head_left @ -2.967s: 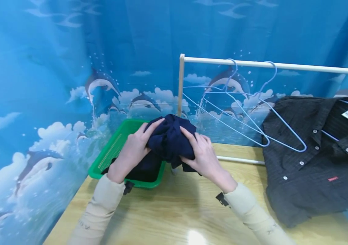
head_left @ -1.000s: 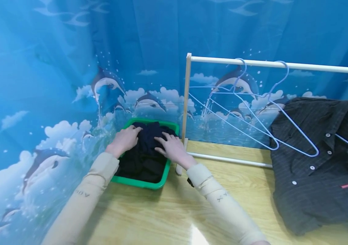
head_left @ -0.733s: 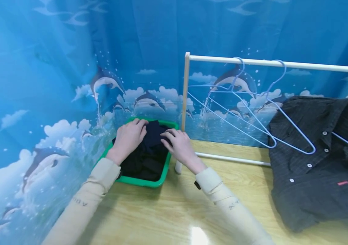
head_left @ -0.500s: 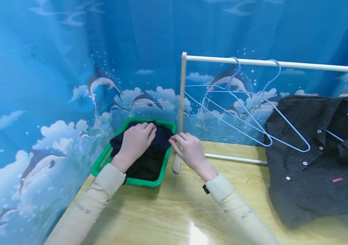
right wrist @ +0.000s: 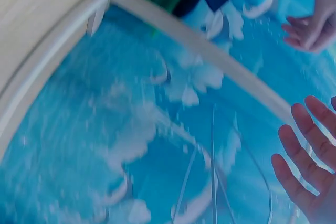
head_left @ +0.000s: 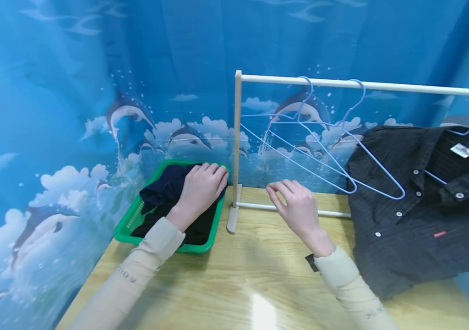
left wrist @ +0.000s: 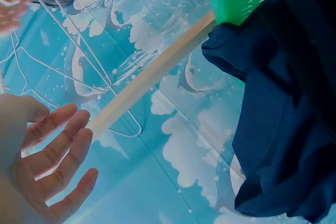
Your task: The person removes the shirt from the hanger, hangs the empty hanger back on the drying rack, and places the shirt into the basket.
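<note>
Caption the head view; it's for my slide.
Left hand rests on dark clothes in green basket; right hand empty.

Navy garment [head_left: 164, 185] dropped into green basket [head_left: 207, 231], right hand [head_left: 296, 208] withdrawn rightward

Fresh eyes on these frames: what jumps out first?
The dolphin-print blue curtain fills the background. On the wooden table, a green basket at left holds dark navy clothing, with the left hand resting on it. To the right, light blue wire hangers hang from a white rail, and a dark striped shirt drapes beside them.
</note>
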{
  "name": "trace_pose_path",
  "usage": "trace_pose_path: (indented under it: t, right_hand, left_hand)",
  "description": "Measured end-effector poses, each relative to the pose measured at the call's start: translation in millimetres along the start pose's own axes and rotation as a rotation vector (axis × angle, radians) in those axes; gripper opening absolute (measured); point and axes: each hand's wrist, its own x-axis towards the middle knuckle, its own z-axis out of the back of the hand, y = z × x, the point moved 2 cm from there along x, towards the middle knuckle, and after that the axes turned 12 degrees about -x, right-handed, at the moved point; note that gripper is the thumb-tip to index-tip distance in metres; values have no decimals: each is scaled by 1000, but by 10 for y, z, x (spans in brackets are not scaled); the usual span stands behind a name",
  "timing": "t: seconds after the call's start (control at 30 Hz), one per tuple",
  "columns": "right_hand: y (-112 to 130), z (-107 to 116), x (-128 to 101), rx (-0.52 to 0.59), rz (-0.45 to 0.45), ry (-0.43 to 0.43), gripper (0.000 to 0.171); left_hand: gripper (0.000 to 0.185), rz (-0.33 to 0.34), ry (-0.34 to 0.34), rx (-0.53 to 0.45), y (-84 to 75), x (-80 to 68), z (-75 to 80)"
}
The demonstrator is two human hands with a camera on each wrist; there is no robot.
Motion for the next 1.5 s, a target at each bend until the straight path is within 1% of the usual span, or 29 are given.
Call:
trace_pose_path:
  t: [0.13, 0.3, 0.37, 0.47, 0.63, 0.73, 0.8, 0.9, 1.03, 1.17, 1.23, 1.3, 1.43, 1.5]
  right_hand:
    - [-235, 275, -32, -71, -22, -23, 13]
    - [-513, 613, -62, -150, -51, -88, 21]
    - [-613, 730, -67, -159, -72, -118, 23]
    - [-767, 895, -64, -182, -114, -140, 24]
    - [-1066, 1143, -54, -260, -191, -176, 28]
    - [-1264, 1283, -52, -308, -240, -198, 31]
    - [-1401, 1377, -56, -342, -275, -206, 33]
    - [-1609, 1522, -69, -413, -313, -212, 36]
    - [-1875, 1723, -100, -496, -380, -169, 43]
    - [-2121, 1900, -159, -510, -521, -62, 47]
    - [-2236, 1952, -196, -501, -618, -11, 46]
    - [-2355, 1983, -232, -483, -685, 12, 45]
    - [-2610, 1997, -328, -405, -738, -1, 43]
    - [-2733, 1998, -402, -374, -773, 18, 44]
  left_hand:
    - [20, 33, -33, -23, 61, 115, -58]
    - [21, 81, -36, -46, 175, 254, -164]
    - [22, 101, -31, -41, 214, 308, -208]
    - [25, 143, -24, -21, 258, 393, -264]
    - [39, 222, 14, -14, 297, 522, -350]
    - [47, 252, 30, -19, 311, 588, -411]
    - [47, 260, 30, -17, 316, 629, -450]
    - [41, 274, 35, -18, 310, 681, -496]
    - [33, 303, 58, -25, 286, 723, -542]
    - [32, 312, 73, -31, 265, 740, -582]
    - [32, 310, 71, -36, 256, 744, -591]
    - [31, 308, 68, -45, 250, 748, -602]
    - [30, 307, 61, -61, 249, 761, -626]
    - [30, 304, 60, -63, 242, 769, -638]
